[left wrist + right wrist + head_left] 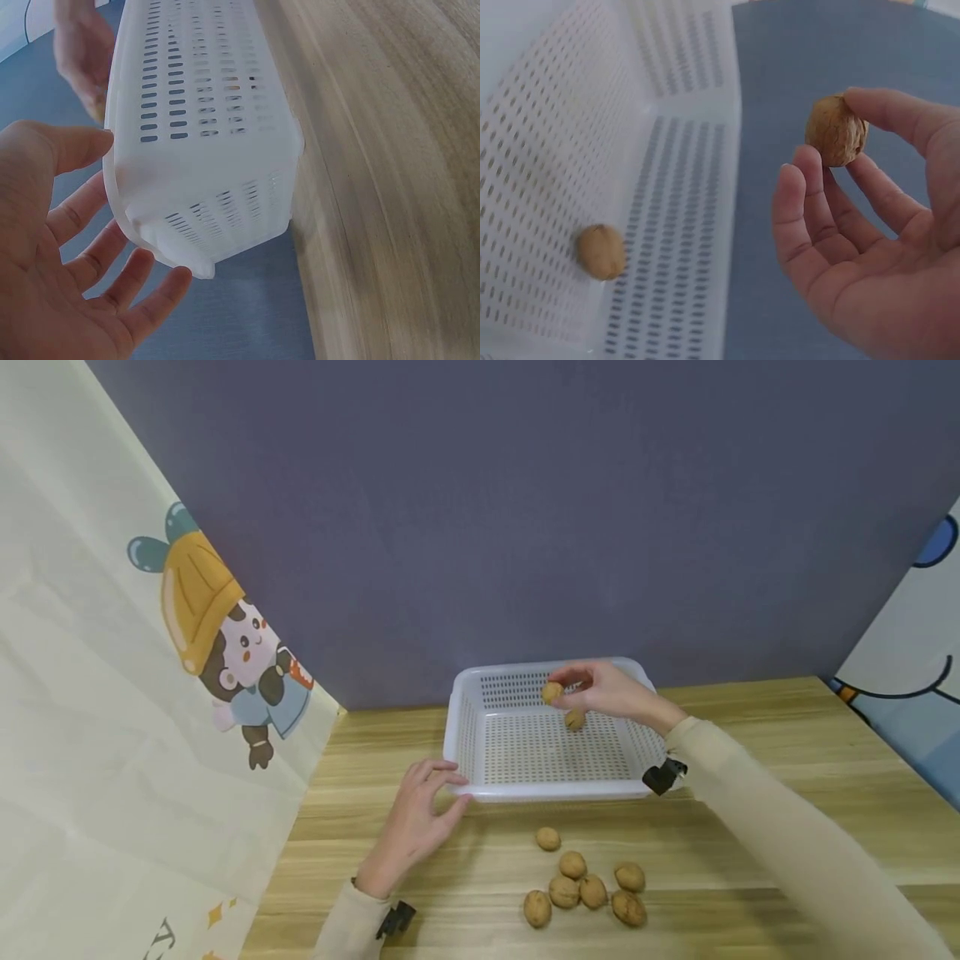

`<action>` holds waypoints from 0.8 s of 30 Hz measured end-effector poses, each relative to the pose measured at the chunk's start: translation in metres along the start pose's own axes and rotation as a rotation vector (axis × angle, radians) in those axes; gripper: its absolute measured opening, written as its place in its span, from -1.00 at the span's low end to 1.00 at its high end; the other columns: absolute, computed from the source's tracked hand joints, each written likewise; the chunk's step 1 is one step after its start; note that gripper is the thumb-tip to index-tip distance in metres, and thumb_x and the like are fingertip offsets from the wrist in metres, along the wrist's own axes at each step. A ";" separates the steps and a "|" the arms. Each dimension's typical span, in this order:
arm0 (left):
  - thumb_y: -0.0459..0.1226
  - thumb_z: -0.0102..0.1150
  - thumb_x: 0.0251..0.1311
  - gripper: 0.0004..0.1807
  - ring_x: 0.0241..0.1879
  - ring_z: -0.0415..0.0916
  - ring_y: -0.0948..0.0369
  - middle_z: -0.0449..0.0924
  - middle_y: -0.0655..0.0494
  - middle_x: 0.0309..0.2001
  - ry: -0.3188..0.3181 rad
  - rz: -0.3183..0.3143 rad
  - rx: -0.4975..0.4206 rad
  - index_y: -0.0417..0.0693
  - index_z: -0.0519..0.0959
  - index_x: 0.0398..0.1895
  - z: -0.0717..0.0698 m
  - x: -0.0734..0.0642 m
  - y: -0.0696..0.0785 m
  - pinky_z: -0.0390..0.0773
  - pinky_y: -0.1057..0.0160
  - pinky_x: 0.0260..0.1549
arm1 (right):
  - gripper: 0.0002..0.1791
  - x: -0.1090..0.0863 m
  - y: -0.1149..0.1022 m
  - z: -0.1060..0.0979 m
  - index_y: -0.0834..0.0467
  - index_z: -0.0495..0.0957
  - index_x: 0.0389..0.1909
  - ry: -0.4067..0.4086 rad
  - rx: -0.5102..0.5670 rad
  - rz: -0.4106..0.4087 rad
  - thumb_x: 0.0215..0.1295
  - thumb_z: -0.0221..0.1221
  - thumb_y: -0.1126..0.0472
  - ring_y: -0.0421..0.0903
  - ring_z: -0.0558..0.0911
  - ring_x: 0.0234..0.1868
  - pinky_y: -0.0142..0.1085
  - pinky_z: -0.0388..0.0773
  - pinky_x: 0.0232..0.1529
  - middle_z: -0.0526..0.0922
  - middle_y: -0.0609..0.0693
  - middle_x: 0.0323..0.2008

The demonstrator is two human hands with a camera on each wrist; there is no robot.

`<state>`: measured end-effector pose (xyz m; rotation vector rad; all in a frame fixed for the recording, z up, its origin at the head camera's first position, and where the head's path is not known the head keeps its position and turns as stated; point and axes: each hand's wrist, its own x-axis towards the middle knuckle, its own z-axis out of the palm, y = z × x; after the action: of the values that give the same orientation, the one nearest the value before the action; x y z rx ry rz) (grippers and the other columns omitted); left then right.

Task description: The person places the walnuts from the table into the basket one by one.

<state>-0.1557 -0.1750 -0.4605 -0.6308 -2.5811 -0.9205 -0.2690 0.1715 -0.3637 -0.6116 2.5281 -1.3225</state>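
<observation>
My right hand [606, 687] pinches a walnut [836, 130] between thumb and fingers above the white plastic basket [525, 792]. Another walnut [575, 719] lies on the basket's perforated floor, and the right wrist view shows it beside the slotted wall. My left hand [422, 814] is at the basket's near left corner. Its fingers are spread and loosely bent, with the thumb tip right at the rim in the left wrist view. Several loose walnuts [564, 891] lie on the wooden table in front of the basket, with one walnut [547, 838] nearer to it.
The wooden table [750, 827] ends at a dark grey-blue backdrop [525, 527] just behind the basket. A pale sheet with a cartoon figure [247, 643] stands along the left side. Another printed sheet [915, 652] borders the right.
</observation>
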 end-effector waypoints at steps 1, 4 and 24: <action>-0.23 0.54 0.19 -0.76 0.24 0.52 -0.02 0.67 -0.01 0.17 -0.001 0.000 -0.001 -0.02 0.76 -0.09 0.000 0.000 0.000 0.56 -0.15 0.29 | -0.35 0.004 0.004 0.000 0.17 0.51 0.42 0.002 0.000 0.016 0.41 0.38 0.01 0.12 0.65 0.20 -0.09 0.68 0.02 0.63 0.20 0.32; -0.24 0.53 0.19 -0.76 0.24 0.51 -0.04 0.67 -0.04 0.17 -0.004 0.001 -0.007 -0.04 0.76 -0.09 0.000 0.000 -0.001 0.56 -0.17 0.29 | -0.34 0.015 0.018 0.003 0.18 0.49 0.43 -0.001 0.001 0.052 0.41 0.38 0.00 0.13 0.61 0.25 -0.11 0.66 0.01 0.61 0.21 0.33; -0.23 0.54 0.19 -0.77 0.24 0.51 -0.01 0.67 0.03 0.17 -0.001 -0.011 -0.001 0.02 0.76 -0.10 0.000 0.000 0.002 0.55 -0.15 0.30 | -0.34 0.053 0.072 0.014 0.26 0.50 0.42 -0.002 -0.099 0.193 0.44 0.34 -0.01 0.16 0.65 0.23 -0.09 0.69 -0.06 0.61 0.29 0.36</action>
<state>-0.1547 -0.1737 -0.4602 -0.6185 -2.5870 -0.9255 -0.3297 0.1734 -0.4309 -0.3748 2.5879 -1.1362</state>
